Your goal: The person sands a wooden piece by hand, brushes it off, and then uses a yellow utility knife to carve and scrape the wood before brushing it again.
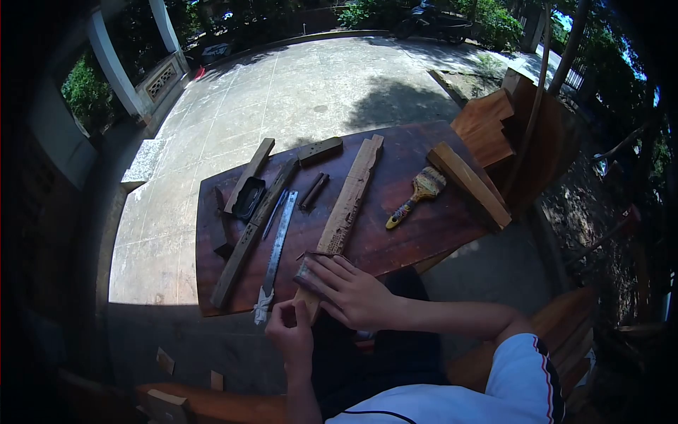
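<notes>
A long, rough wooden strip [346, 201] lies lengthwise across the dark table, its near end reaching past the edge toward my body. My left hand [293, 332] is closed around that near end, thumb on top. My right hand [357, 291] presses flat on the strip just ahead of it, over a brownish sheet that looks like sandpaper [305, 271]; its fingers curl over the sheet. Left of the strip lies a flat metal blade [282, 233] with white cloth wrapped on its near end. A paintbrush [417, 196] with a patterned handle rests to the right.
The dark wooden table [381, 247] also holds several wood pieces, including a long bar [244, 261] and a thick block [470, 185]. A black tray [248, 198], a pen [275, 212] and short dark rods [314, 191] lie at left. Large boards [487, 127] lean behind the right corner.
</notes>
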The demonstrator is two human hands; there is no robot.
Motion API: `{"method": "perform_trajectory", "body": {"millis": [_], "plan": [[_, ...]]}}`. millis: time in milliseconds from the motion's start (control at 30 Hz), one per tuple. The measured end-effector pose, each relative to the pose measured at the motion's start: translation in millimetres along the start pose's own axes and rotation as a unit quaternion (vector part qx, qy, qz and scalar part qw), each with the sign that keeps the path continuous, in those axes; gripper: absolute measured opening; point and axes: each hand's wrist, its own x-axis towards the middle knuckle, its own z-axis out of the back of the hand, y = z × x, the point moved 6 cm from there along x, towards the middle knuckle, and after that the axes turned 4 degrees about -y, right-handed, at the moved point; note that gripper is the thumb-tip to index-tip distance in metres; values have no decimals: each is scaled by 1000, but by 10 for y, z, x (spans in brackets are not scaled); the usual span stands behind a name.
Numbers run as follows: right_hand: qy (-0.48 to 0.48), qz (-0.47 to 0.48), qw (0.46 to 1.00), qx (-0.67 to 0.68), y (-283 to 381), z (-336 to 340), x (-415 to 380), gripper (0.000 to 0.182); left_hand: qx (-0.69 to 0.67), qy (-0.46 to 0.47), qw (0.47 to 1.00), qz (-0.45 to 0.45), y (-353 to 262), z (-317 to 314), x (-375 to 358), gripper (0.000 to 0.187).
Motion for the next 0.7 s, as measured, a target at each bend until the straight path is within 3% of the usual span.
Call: {"method": "perform_trajectory", "body": {"millis": [33, 133, 300, 367, 400, 500, 633, 700], "plan": [[3, -16, 1000, 1, -79, 29, 21, 63, 64, -39, 993, -86, -184, 73, -24, 41], [-4, -48, 998, -35, -251, 168, 89, 62, 46, -45, 972, -226, -564, 106, -122, 58], [9, 15, 1000, 21, 92, 76, 9, 65, 7, -38, 982, -186, -208, 20, -145, 76], [20, 20, 999, 24, -104, 124, 57, 66, -12, -21, 984, -174, -271, 21, -119, 79], [12, -2, 1000, -15, -198, 107, 57, 67, -19, -6, 992, -121, -303, -1, -97, 83], [-14, -11, 1000, -6, 71, 59, 7, 66, -43, 3, 995, -89, -48, -131, -52, 86], [17, -7, 999, 37, -124, 130, 22, 66, -14, -11, 987, -160, -74, -120, -41, 78], [1, -63, 997, -45, -362, 174, 50, 67, -3, 6, 990, -142, -99, -78, -56, 77]]}}
